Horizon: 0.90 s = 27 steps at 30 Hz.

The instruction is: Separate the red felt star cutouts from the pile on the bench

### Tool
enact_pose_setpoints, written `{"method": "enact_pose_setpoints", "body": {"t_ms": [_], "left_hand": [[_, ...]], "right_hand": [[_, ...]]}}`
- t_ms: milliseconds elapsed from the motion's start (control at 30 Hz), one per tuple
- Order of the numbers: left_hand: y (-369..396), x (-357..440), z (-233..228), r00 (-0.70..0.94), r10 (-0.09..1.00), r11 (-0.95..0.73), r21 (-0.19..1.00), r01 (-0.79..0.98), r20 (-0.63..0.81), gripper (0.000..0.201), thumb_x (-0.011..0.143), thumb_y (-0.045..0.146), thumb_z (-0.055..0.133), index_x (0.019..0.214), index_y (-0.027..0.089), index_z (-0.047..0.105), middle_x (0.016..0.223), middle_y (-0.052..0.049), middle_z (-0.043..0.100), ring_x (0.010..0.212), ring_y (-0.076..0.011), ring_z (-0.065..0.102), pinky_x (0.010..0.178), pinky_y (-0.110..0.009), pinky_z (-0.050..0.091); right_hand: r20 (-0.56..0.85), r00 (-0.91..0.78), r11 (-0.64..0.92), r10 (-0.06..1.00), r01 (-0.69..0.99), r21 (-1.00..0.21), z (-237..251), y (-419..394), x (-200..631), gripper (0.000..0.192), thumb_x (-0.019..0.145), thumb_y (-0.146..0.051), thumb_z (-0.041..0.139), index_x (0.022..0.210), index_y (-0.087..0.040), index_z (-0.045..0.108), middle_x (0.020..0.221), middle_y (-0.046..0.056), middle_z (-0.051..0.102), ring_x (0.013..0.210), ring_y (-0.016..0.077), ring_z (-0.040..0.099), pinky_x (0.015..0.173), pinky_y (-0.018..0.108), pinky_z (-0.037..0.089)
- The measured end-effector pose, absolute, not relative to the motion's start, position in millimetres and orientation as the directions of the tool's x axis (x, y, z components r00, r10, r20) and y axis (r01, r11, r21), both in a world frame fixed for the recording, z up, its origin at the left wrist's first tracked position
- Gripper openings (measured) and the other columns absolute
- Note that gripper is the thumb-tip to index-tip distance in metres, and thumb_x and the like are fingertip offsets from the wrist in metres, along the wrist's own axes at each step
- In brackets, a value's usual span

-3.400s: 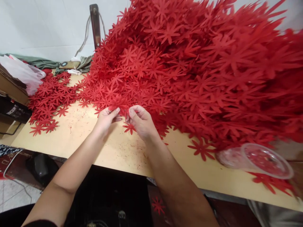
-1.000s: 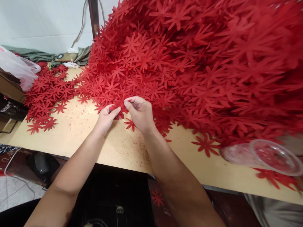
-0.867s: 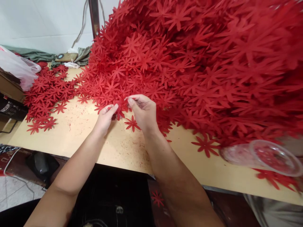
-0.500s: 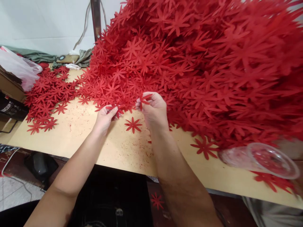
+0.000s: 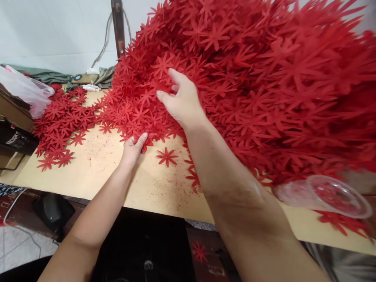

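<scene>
A huge heap of red flower-shaped cutouts (image 5: 264, 78) covers the right and back of a tan table (image 5: 96, 168). My left hand (image 5: 132, 147) is at the heap's near edge and pinches a few red cutouts between thumb and fingers. My right hand (image 5: 180, 100) reaches higher up the slope of the heap, fingers spread and resting on the flowers, with nothing gripped. A single red cutout (image 5: 167, 156) lies flat on the table between my two forearms.
A flatter pile of red cutouts (image 5: 63, 121) lies at the table's left. A clear plastic cup (image 5: 323, 194) lies on its side at the right front edge. A plastic bag (image 5: 26, 92), a black box (image 5: 14, 139) and a metal post (image 5: 119, 25) stand along the left and back.
My right hand has let go near the left hand and moved up and away onto the heap, opening its fingers. The left hand stays at the heap's edge.
</scene>
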State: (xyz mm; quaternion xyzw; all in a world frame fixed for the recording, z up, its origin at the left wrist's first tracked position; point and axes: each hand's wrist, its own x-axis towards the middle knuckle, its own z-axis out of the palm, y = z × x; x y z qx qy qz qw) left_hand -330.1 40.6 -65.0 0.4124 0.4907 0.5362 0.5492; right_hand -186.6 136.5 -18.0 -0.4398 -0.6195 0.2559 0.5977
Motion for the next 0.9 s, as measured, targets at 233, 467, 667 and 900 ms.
{"method": "enact_pose_setpoints", "body": {"t_ms": [233, 467, 667, 900], "left_hand": [[41.7, -330.0, -68.9, -0.015, 0.987, 0.153, 0.957, -0.247, -0.161, 0.052, 0.074, 0.063, 0.062, 0.052, 0.019, 0.047, 0.039, 0.005, 0.045, 0.037, -0.0058, 0.036, 0.042, -0.023, 0.030], [36.4, -327.1, -67.7, 0.023, 0.978, 0.205, 0.930, -0.304, -0.208, 0.057, 0.077, 0.073, 0.048, 0.064, 0.018, 0.061, 0.049, 0.000, 0.055, 0.045, -0.0108, 0.049, 0.049, -0.026, 0.040], [35.1, -327.2, -62.4, 0.044, 0.990, 0.144, 0.943, -0.299, -0.137, 0.037, 0.075, 0.050, 0.069, 0.062, 0.018, 0.056, 0.051, 0.003, 0.056, 0.047, -0.0075, 0.047, 0.052, -0.023, 0.038], [36.7, -325.6, -63.6, 0.021, 0.981, 0.187, 0.921, -0.342, -0.191, 0.018, 0.070, 0.022, 0.073, 0.077, 0.017, 0.057, 0.070, 0.002, 0.065, 0.061, -0.0090, 0.058, 0.060, -0.023, 0.047]], "right_hand": [[0.271, -0.122, 0.293, 0.955, 0.226, -0.929, -29.8, 69.1, -207.1, 0.024, 0.067, -0.034, 0.076, 0.082, -0.017, 0.067, 0.079, 0.004, 0.066, 0.077, 0.0182, 0.063, 0.076, 0.038, 0.052], [0.147, -0.027, 0.148, 0.989, 0.051, -0.988, -59.1, 52.6, -205.4, 0.014, 0.070, -0.020, 0.067, 0.068, -0.019, 0.053, 0.061, -0.004, 0.054, 0.056, 0.0091, 0.049, 0.059, 0.027, 0.042], [0.282, 0.257, 0.258, 0.924, 0.126, -0.958, -66.6, 56.1, -205.5, 0.017, 0.078, -0.010, 0.050, 0.070, -0.022, 0.042, 0.064, -0.005, 0.043, 0.057, 0.0085, 0.040, 0.062, 0.027, 0.037], [0.175, 0.251, 0.189, 0.952, -0.031, -0.982, -67.3, 52.5, -207.2, 0.016, 0.076, -0.013, 0.055, 0.078, -0.023, 0.043, 0.071, -0.004, 0.048, 0.055, 0.0080, 0.046, 0.056, 0.026, 0.043]]}}
